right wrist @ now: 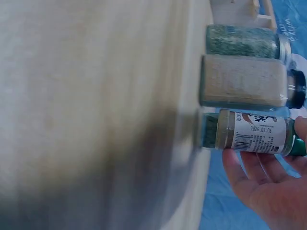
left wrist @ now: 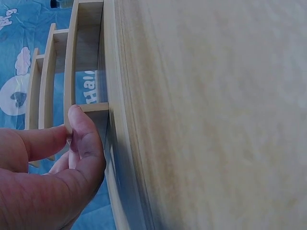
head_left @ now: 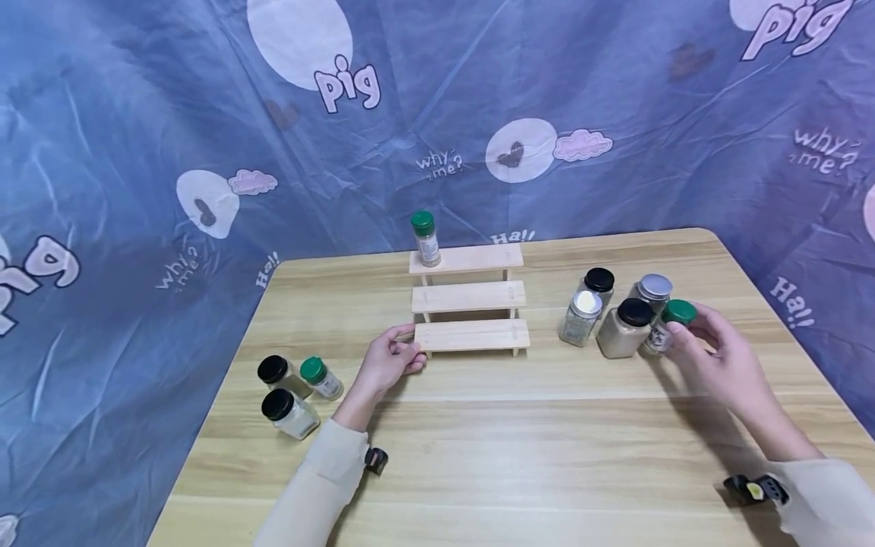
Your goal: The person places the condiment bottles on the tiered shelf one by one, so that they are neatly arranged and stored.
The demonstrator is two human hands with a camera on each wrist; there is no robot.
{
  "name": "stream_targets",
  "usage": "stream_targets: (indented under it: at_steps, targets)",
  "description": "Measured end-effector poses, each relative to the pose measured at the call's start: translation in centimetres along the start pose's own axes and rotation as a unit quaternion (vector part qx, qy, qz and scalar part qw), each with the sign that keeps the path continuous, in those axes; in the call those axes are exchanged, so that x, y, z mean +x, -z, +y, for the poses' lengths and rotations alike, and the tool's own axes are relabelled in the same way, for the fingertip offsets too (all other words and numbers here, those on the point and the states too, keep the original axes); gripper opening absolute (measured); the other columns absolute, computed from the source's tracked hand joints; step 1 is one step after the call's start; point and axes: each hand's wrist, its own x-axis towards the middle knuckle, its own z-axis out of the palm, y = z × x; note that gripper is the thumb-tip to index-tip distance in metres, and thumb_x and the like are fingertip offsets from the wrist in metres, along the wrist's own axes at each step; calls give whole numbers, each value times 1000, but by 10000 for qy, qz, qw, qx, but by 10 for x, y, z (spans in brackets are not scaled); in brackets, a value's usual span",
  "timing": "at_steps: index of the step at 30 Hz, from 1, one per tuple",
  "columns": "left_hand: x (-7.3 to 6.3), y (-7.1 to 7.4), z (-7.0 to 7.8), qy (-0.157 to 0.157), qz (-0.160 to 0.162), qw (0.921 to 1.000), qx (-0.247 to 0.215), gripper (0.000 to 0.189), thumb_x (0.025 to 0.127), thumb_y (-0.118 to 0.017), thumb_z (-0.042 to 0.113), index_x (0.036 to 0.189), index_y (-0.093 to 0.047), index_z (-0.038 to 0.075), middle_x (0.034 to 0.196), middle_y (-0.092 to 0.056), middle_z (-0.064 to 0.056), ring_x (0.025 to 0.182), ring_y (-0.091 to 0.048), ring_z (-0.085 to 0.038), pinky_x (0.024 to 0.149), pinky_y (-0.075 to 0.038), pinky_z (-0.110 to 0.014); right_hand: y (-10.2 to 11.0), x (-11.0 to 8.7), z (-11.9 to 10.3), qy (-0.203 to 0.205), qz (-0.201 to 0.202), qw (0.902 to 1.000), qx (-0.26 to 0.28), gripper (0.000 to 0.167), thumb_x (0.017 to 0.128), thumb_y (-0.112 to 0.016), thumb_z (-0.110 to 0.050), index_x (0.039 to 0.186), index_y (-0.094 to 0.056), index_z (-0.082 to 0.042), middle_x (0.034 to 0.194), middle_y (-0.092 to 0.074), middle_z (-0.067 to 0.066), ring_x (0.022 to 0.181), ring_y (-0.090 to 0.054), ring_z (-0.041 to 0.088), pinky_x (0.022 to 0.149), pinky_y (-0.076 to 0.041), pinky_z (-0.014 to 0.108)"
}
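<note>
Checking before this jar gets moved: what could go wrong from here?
1. The right hand holds a green-capped jar close beside the large black-capped jar; a sideways pull might knock that neighbour.
2. The left hand pinches the left end of the rack's lowest step; a tug could shift the rack and perhaps tip the jar on the top step.

Blue cloth — repeated "pig", "why me?" and "Ha!!"; label on green-capped jar — "2026.07" legible, following digits unclear.
</note>
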Motion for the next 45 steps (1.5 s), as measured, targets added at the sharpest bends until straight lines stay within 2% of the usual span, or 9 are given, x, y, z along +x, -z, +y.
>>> stream_targets:
  at_steps: [6,12,18,24,32,39,42,45]
  targets:
    - [2,2,0,-44,43,10000,76,48,103,-61,-3,150,-53,3,96,-70,-14,80,-76,-15,79,-69,-27,8,14,-15,235,310,9987,329,41,102,-60,6,140,-60,-8,108,-66,-31,95,-64,-16,86,-52,-3]
    - [1,4,3,-65,39,10000,43,50,102,-63,-2,150,-54,6,95,-72,-13,81,-76,-15,79,-69,-25,11,33,-41,366,606,9969,330,37,103,-61,2,140,-62,-6,110,-67,-27,94,-66,-14,82,-55,-1]
    - [1,5,4,-130,15,9999,56,50,101,-65,-2,150,-54,6,91,-72,-13,79,-76,-14,76,-68,-24,4,54,-58,414,777,9952,433,44,102,-62,2,145,-59,-5,112,-67,-25,99,-67,-13,84,-56,1]
    - [2,4,1,-203,24,9998,84,49,101,-65,-2,149,-55,5,93,-73,-16,77,-75,-14,72,-67,-21,-20,72,-74,625,804,9913,832,36,102,-62,2,139,-63,-2,113,-68,-18,100,-69,-7,84,-59,5]
    - [4,4,2,-115,4,9999,56,50,101,-65,-2,150,-54,5,92,-72,-14,77,-75,-15,73,-68,-23,-66,98,-98,656,286,9941,814,37,105,-63,-10,141,-61,-1,114,-66,-24,101,-66,-10,84,-57,2]
    - [5,4,3,-138,26,9999,77,50,101,-65,-2,149,-54,5,89,-72,-14,75,-74,-15,72,-68,-25,-109,125,-121,717,-288,9921,993,41,105,-65,-14,145,-60,-5,109,-65,-21,100,-66,-5,83,-59,4]
    - [4,3,2,-113,-8,9999,72,50,101,-65,-2,149,-55,5,90,-72,-13,75,-74,-14,72,-68,-23,-123,132,-128,704,-405,9914,1026,41,104,-67,-15,144,-61,-7,107,-68,-14,97,-66,-4,80,-59,5]
    - [4,2,1,-108,-38,9999,104,49,102,-65,-1,149,-55,5,90,-71,-13,75,-74,-13,71,-67,-23,-136,137,-131,704,-444,9911,1037,40,104,-68,-16,143,-63,-8,108,-73,1,96,-66,-7,78,-59,6]
